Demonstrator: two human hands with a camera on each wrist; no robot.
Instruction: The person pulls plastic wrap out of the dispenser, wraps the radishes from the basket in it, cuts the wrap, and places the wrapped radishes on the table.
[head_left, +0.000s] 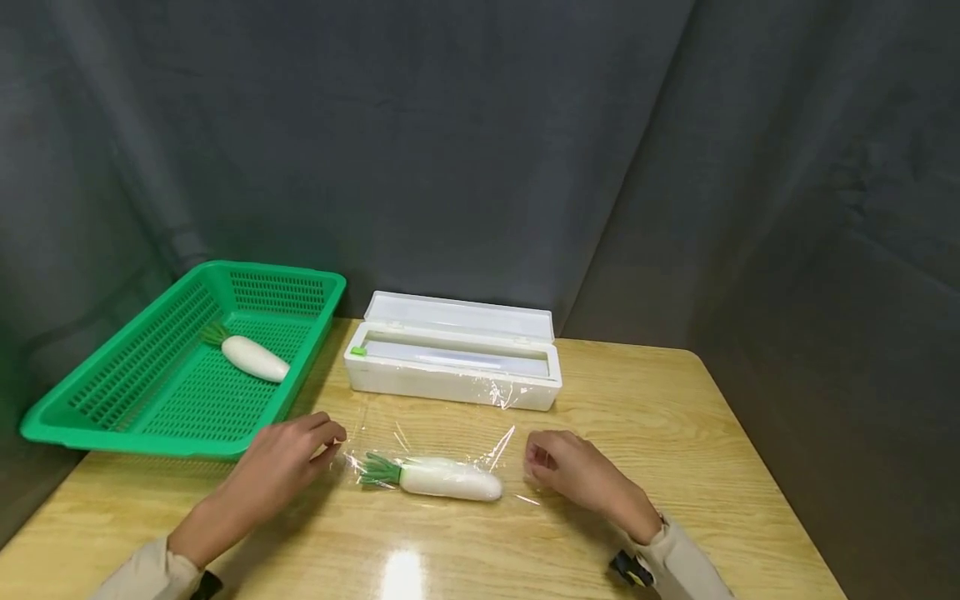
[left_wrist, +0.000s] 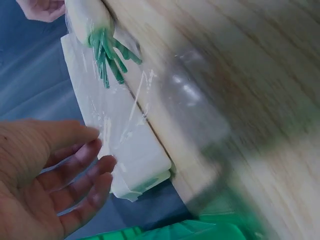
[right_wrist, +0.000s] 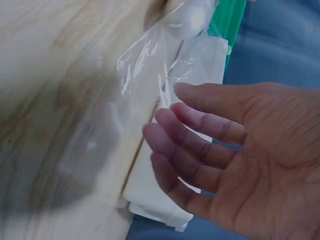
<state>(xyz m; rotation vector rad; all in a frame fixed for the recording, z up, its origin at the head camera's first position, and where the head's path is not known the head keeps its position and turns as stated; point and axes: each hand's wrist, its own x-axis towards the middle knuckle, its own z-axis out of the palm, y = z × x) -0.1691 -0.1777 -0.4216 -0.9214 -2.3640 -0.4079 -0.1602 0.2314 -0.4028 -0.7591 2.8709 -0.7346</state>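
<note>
A white radish (head_left: 450,480) with cut green stalks lies on the table between the two hands, stalks to the left. Clear plastic wrap (head_left: 491,454) covers it and stretches out to both sides, with shiny creases. At the wrap's left end, the left hand (head_left: 288,454) pinches the film between thumb and forefinger; its other fingers are loosely bent in the left wrist view. The right hand (head_left: 573,468) pinches the opposite end, beyond the radish's rounded tip. In the right wrist view, creases in the film run to that thumb (right_wrist: 210,97) and forefinger.
Behind the radish stands a long white wrap dispenser box (head_left: 450,387), its lid (head_left: 457,315) raised, a roll inside and a green slider at its left. A green plastic basket (head_left: 180,446) at the left holds a second radish (head_left: 255,358). Dark curtains (head_left: 420,150) surround the table.
</note>
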